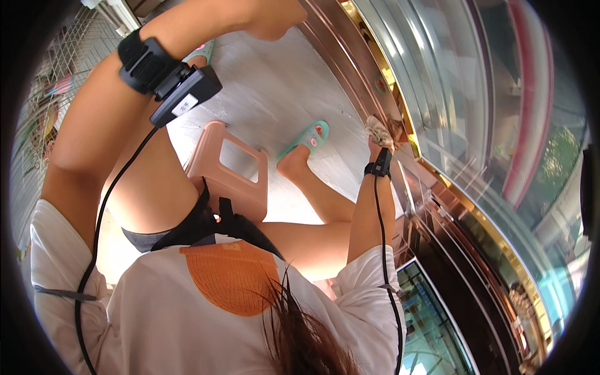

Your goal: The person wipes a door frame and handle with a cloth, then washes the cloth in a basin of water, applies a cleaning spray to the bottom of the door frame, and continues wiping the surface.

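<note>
My right hand [373, 144] is shut on a crumpled, pale, stained cloth [378, 131]. The cloth lies against the reddish-brown, shiny lower panel [344, 65] of a glass-fronted display counter. Up at the picture's top edge, my left hand [276, 18] is bent near the top of that panel. Its fingers are hidden or cut off, so I cannot tell whether they hold anything. Each forearm wears a black strap with a small device [187, 96] and a cable.
A pink plastic stool [229, 173] stands between my bent legs on grey tiled floor [267, 79]. I wear mint-green clogs [307, 139]. Gold trim [412, 140] runs beneath the curved counter glass [450, 84]. A wire rack [61, 61] stands at left.
</note>
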`<state>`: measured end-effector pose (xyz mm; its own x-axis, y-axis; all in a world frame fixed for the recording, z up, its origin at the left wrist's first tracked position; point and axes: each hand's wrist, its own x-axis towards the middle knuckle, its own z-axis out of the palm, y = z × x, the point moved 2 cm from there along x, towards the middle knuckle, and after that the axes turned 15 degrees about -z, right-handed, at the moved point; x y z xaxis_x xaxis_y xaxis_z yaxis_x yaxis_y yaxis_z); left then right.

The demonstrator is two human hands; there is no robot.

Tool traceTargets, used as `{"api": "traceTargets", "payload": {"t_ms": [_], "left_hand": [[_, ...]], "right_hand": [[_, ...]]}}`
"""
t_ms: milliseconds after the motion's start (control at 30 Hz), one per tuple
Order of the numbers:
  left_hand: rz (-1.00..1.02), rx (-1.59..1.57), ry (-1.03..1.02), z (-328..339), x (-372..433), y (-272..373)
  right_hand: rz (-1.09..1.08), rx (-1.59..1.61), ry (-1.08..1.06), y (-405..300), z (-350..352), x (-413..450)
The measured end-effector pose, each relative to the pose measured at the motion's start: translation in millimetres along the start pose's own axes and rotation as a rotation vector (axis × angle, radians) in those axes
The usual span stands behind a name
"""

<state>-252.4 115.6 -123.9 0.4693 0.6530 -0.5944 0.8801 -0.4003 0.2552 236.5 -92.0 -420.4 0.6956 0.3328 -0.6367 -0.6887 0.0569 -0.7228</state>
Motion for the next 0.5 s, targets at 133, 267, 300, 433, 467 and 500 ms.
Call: {"api": "traceTargets", "payload": {"t_ms": [133, 267, 300, 433, 467, 500], "left_hand": [[0.469, 0.04, 0.336, 9, -32, -33], [-0.101, 0.077, 0.063, 10, -21, -11], [-0.119, 0.077, 0.057, 14, -22, -16], [-0.09, -0.009, 0.269, 15, -30, -29], [-0.009, -0.003, 0.343, 12, -32, -30], [-0.035, 0.024, 0.31, 19, -24, -34]], "right_hand": [[0.088, 0.017, -0.029, 44, -17, 28], [0.18, -0.005, -0.042, 58, -51, 64], [0.21, -0.013, -0.068, 62, -53, 72], [0.356, -0.05, -0.216, 42, -69, 101], [0.388, -0.06, -0.237, 27, -72, 102], [0.434, -0.041, -0.173, 60, -58, 75]]}}
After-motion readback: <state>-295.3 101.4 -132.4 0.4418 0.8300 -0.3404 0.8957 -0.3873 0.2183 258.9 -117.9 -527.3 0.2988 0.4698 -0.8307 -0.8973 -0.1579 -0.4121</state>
